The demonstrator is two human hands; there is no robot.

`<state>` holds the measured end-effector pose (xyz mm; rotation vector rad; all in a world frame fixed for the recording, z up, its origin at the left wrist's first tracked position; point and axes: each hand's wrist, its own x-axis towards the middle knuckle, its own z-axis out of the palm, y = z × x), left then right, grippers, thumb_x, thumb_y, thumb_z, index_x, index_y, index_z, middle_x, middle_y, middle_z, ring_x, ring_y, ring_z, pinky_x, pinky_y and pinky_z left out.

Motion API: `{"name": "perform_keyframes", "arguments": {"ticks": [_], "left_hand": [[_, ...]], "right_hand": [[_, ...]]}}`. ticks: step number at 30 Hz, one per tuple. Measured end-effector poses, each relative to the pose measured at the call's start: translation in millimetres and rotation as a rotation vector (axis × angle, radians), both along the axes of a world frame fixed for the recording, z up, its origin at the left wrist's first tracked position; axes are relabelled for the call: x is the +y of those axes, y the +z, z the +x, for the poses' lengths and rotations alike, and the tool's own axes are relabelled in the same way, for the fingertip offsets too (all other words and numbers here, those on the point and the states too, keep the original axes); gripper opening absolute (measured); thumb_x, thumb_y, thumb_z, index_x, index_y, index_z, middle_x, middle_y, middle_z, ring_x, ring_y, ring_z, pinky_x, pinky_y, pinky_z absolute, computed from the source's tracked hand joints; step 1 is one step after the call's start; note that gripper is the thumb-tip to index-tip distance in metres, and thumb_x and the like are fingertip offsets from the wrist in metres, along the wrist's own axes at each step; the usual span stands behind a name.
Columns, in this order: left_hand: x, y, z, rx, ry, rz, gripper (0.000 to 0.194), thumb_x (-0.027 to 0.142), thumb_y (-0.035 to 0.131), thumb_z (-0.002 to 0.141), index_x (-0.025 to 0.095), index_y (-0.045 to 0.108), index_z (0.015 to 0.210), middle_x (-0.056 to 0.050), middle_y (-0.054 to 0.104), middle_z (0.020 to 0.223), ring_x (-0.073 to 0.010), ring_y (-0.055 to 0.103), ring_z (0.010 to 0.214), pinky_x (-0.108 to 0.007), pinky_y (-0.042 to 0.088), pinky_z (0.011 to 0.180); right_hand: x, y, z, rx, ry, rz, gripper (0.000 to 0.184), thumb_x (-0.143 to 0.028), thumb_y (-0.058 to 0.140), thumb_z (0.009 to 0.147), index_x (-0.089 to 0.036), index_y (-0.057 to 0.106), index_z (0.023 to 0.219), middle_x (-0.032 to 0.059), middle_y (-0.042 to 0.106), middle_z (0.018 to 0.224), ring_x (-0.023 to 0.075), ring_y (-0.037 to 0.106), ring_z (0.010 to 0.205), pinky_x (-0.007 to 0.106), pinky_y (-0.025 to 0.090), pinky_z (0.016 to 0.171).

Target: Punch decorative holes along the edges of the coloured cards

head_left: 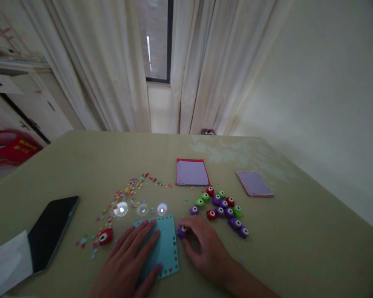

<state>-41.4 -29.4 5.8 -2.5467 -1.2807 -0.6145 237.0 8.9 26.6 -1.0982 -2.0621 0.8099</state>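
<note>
Left hand (126, 258) lies flat on turquoise card (167, 243), well off the table's (298, 248) far edge. Right hand (209, 247) pinches purple eyeball bead (182, 233).

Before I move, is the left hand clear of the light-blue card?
No, the left hand lies across part of the light-blue card.

- A light-blue card (167, 242) is lying flat on the surface (286, 252), partly hidden because the left hand (132, 254) is resting across it; small cut-outs are running along its far, right and near edges.
- A small, rounded purple piece (181, 233) is showing a white, eye-like spot with a dark centre; the right hand (207, 248) is holding it between thumb and finger, just beside the card's right edge.
</note>
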Motion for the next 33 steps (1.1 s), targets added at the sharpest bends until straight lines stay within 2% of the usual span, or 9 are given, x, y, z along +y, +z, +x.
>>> {"name": "perform_keyframes", "arguments": {"ticks": [5,13,19,26,33], "left_hand": [[-2.4,8.4,6.3,0.031,-0.061,-0.011,0.073,0.059,0.065,0.1,0.022,0.049,0.162,-0.004,0.058,0.162,-0.025,0.061,0.141,-0.035,0.049,0.116],[-5.7,7.6,7.4,0.001,-0.03,-0.032,0.068,0.058,0.068,0.099,0.025,0.055,0.156,-0.001,0.067,0.152,-0.0252,0.07,0.127,-0.036,0.057,0.105],[-5.3,8.5,7.4,-0.054,-0.028,-0.03,0.05,0.05,0.057,0.109,0.025,0.057,0.153,-0.001,0.072,0.145,-0.022,0.073,0.122,-0.033,0.057,0.102],[-4.9,8.3,7.1,-0.061,-0.018,-0.052,0.05,0.049,0.057,0.109,0.027,0.057,0.153,-0.001,0.072,0.146,-0.0231,0.073,0.121,-0.035,0.058,0.1],[-4.2,7.8,6.7,-0.026,-0.04,-0.033,0.056,0.051,0.061,0.106,0.026,0.057,0.155,-0.002,0.071,0.147,-0.0246,0.071,0.123,-0.036,0.057,0.1]], "right_hand": [[0.6,2.8,-1.2,0.002,0.01,-0.04,0.04,-0.006,0.062,0.09,-0.022,0.068,0.126,0.0081,0.073,0.12,0.0246,0.066,0.113,0.038,0.051,0.104],[0.5,0.0,0.4,0.011,0.009,-0.041,0.036,-0.008,0.064,0.09,-0.021,0.069,0.123,0.0083,0.073,0.119,0.0245,0.067,0.112,0.037,0.051,0.103],[0.5,3.1,0.9,0.041,-0.062,-0.08,0.033,-0.011,0.067,0.089,-0.02,0.069,0.121,0.0079,0.074,0.116,0.0242,0.069,0.108,0.036,0.052,0.1],[-1.8,6.1,-2.5,0.089,-0.061,-0.153,0.031,-0.014,0.072,0.088,-0.021,0.07,0.118,0.0051,0.075,0.109,0.0221,0.071,0.098,0.033,0.056,0.091],[-2.5,4.2,-3.6,0.108,-0.067,-0.173,0.032,-0.015,0.072,0.088,-0.021,0.07,0.119,0.0059,0.074,0.111,0.0225,0.071,0.1,0.034,0.057,0.092]]}}
